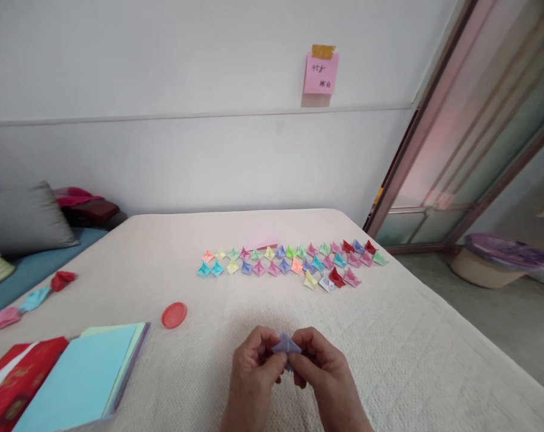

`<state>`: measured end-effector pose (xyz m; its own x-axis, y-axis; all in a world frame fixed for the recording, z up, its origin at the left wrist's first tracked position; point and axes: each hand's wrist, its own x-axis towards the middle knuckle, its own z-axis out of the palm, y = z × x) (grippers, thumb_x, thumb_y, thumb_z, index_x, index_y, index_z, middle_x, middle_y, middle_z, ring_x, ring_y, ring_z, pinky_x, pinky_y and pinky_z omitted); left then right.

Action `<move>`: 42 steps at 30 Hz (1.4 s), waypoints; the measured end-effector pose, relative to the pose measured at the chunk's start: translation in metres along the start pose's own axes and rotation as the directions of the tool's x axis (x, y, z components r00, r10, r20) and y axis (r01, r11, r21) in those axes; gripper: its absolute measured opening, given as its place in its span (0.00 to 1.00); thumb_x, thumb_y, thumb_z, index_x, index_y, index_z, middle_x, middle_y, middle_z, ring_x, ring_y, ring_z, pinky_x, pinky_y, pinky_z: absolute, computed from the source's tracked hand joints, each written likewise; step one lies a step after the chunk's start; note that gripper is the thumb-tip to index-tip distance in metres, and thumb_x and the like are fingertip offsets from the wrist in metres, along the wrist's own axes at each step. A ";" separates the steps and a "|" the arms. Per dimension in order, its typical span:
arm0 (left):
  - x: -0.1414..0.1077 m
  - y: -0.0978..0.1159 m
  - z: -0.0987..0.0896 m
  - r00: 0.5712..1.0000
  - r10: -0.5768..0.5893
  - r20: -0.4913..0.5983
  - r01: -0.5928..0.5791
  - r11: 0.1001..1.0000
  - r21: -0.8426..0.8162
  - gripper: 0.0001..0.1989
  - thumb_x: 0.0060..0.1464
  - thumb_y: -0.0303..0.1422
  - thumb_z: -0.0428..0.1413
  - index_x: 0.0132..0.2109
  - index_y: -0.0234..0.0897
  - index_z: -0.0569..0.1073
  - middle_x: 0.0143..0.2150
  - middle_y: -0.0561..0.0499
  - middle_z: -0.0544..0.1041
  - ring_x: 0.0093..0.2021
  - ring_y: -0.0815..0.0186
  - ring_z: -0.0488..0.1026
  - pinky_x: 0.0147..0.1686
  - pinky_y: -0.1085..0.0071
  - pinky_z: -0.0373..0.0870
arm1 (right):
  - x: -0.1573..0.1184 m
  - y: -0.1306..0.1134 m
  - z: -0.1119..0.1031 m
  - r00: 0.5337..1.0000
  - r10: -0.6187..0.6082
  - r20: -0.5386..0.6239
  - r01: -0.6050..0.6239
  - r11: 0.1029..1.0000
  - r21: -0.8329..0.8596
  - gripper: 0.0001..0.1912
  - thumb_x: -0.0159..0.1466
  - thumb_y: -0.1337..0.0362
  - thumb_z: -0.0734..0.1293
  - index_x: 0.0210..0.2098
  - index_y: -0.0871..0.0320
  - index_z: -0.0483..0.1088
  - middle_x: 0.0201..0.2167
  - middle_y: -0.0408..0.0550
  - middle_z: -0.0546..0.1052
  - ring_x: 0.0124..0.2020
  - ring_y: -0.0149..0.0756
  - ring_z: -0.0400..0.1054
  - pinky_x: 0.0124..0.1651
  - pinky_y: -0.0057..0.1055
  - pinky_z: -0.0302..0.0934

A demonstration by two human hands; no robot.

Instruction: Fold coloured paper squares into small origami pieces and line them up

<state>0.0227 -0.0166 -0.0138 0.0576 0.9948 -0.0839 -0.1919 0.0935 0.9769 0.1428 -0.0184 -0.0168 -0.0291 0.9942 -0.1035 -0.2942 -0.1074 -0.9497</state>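
Between my two hands I hold a small lavender folded paper piece (pixel 286 344) above the near middle of the covered table. My left hand (pixel 258 366) pinches its left side with thumb and fingers. On the opposite side, my right hand (pixel 319 363) grips it the same way, and both thumbs meet at its lower middle. The fingers hide its underside. Farther off stand rows of small folded paper pieces in many colours, such as a red one (pixel 337 276) and a pale yellow one (pixel 310 279).
To the left lie a stack of coloured paper (pixel 80 375), a red packet (pixel 17 378) and a red round lid (pixel 174 315). Several folded papers (pixel 36 298) rest at the left edge. A pink note (pixel 321 73) is taped to the wall. A bin (pixel 492 261) stands right.
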 end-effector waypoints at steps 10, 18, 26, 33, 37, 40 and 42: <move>-0.004 -0.013 0.002 0.998 -0.034 -0.056 0.022 0.979 -0.203 0.04 0.43 0.23 0.55 0.25 0.36 0.73 0.19 0.58 0.68 0.21 0.73 0.62 0.22 0.75 0.56 | -0.003 0.005 0.001 0.990 0.102 -0.094 -0.080 0.974 0.213 0.05 0.47 0.72 0.68 0.19 0.58 0.69 0.12 0.35 0.60 0.17 0.24 0.48 0.22 0.27 0.39; -0.003 -0.012 0.004 0.996 -0.055 -0.069 0.038 0.974 -0.225 0.05 0.41 0.24 0.55 0.22 0.36 0.72 0.16 0.58 0.66 0.20 0.72 0.61 0.22 0.75 0.55 | -0.001 0.005 0.001 0.986 0.136 -0.093 -0.112 0.967 0.229 0.05 0.45 0.72 0.66 0.15 0.58 0.68 0.11 0.35 0.59 0.16 0.24 0.48 0.22 0.27 0.38; -0.002 -0.002 0.000 0.999 -0.013 0.042 0.017 0.995 -0.096 0.02 0.44 0.27 0.56 0.29 0.35 0.73 0.22 0.56 0.69 0.24 0.71 0.64 0.26 0.74 0.60 | -0.003 0.004 -0.006 0.996 -0.015 -0.092 0.018 1.000 0.022 0.05 0.49 0.70 0.67 0.18 0.58 0.70 0.13 0.37 0.64 0.19 0.27 0.56 0.25 0.27 0.47; -0.001 0.004 -0.002 0.999 0.030 -0.026 -0.032 0.996 -0.082 0.04 0.44 0.25 0.55 0.30 0.36 0.69 0.21 0.58 0.68 0.22 0.73 0.62 0.23 0.76 0.57 | -0.002 0.002 -0.003 1.000 0.008 0.022 -0.009 0.998 0.064 0.03 0.53 0.69 0.65 0.27 0.57 0.71 0.17 0.40 0.69 0.21 0.30 0.61 0.27 0.28 0.53; -0.002 0.008 -0.004 0.999 0.038 0.012 -0.037 0.997 -0.073 0.10 0.47 0.25 0.55 0.39 0.38 0.65 0.26 0.56 0.72 0.25 0.71 0.64 0.25 0.74 0.59 | -0.002 -0.002 -0.004 0.999 -0.027 0.034 0.027 1.000 -0.004 0.04 0.55 0.65 0.67 0.31 0.57 0.70 0.22 0.40 0.69 0.23 0.31 0.61 0.27 0.28 0.54; -0.004 0.006 -0.003 0.996 0.067 0.065 -0.067 0.998 -0.015 0.12 0.49 0.27 0.54 0.42 0.38 0.64 0.27 0.55 0.72 0.28 0.69 0.65 0.28 0.73 0.61 | -0.001 -0.003 -0.008 0.998 -0.010 0.059 0.019 0.990 -0.140 0.11 0.57 0.59 0.68 0.22 0.59 0.68 0.16 0.39 0.66 0.20 0.28 0.58 0.25 0.27 0.51; -0.006 0.003 -0.002 0.989 0.128 0.069 -0.130 0.991 0.031 0.12 0.52 0.30 0.54 0.45 0.38 0.64 0.28 0.54 0.72 0.29 0.68 0.66 0.30 0.71 0.62 | 0.000 -0.002 -0.009 0.999 -0.006 0.038 0.012 0.986 -0.167 0.15 0.57 0.58 0.68 0.20 0.59 0.65 0.14 0.38 0.64 0.18 0.27 0.56 0.23 0.27 0.49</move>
<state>0.0196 -0.0219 -0.0106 0.1006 0.9934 0.0554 -0.1671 -0.0380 0.9852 0.1524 -0.0183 -0.0177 -0.0641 0.9942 -0.0863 -0.1304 -0.0940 -0.9870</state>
